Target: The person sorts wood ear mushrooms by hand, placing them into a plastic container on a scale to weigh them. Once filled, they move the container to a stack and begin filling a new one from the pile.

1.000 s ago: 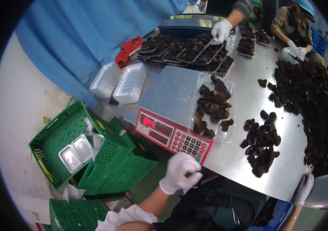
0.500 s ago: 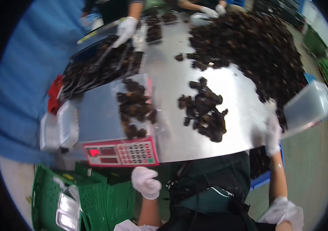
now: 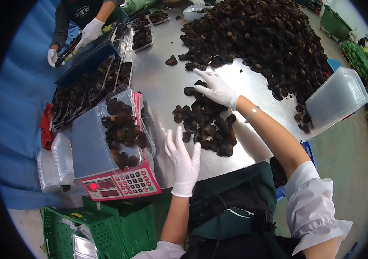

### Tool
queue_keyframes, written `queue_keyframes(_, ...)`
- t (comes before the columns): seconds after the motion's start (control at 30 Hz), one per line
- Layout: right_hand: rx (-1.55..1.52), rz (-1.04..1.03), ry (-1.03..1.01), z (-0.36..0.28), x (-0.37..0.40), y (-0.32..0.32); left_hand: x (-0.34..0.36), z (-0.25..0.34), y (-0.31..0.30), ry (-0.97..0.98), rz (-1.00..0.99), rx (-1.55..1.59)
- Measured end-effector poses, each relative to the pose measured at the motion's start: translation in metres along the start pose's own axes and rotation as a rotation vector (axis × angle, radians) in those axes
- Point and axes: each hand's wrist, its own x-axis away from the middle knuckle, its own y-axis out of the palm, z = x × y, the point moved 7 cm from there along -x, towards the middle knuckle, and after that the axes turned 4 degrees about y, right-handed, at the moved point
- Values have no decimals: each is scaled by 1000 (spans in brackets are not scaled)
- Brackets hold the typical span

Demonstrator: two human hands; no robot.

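A small pile of dark brown mushrooms [image 3: 207, 123] lies on the steel table, between my two hands. Fingers spread, my right hand [image 3: 216, 90] in a white glove reaches over the pile's far edge and holds nothing. My left hand [image 3: 183, 162], also gloved, is open with fingers apart at the pile's near left side. To its left, a clear plastic tray [image 3: 138, 134] with more mushrooms sits on the pink-framed weighing scale [image 3: 91, 142], whose red digits are lit but too small to read.
A large mushroom heap [image 3: 257, 39] covers the far right. Stacked clear trays [image 3: 337, 99] stand at the right table edge. Filled trays [image 3: 143, 38] and a co-worker's gloved hand [image 3: 91, 32] are at the far left. Green crates [image 3: 102, 228] stand below the scale.
My right hand has moved from the table's right edge leftward to the small pile. My left hand has risen from below the scale to over the table and its fingers have spread. The view has shifted.
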Motion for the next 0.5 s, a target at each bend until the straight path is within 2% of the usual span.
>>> queue_keyframes(0.07,26,5,-67,-3,-6,10,-17,-9,2,5,74,-27)
queue_keyframes(0.13,157,-357,-105,-18,0,29,-31,-24,9,-14,58,-40)
queue_keyframes(0.17,-30,-467,-88,-23,6,30,-37,-29,12,1,54,31)
queue_keyframes(0.2,-192,-624,16,-32,19,27,-43,-31,15,17,51,106)
queue_keyframes(0.27,-212,-629,-104,-42,40,12,-49,-23,12,22,71,119)
queue_keyframes(0.3,-212,-634,-99,-42,50,4,-51,-18,14,39,20,221)
queue_keyframes(0.33,-174,-560,-153,-44,57,-9,-52,-14,17,58,-30,323)
queue_keyframes(0.37,-135,-485,-205,-46,64,-22,-51,-11,17,64,0,303)
queue_keyframes(0.4,-132,-487,-200,-46,72,-31,-50,-8,17,63,-3,309)
queue_keyframes(0.47,-314,-266,13,-33,78,-60,-46,-11,13,-45,54,438)
queue_keyframes(0.5,-314,-266,17,-28,84,-65,-46,-15,14,-66,102,545)
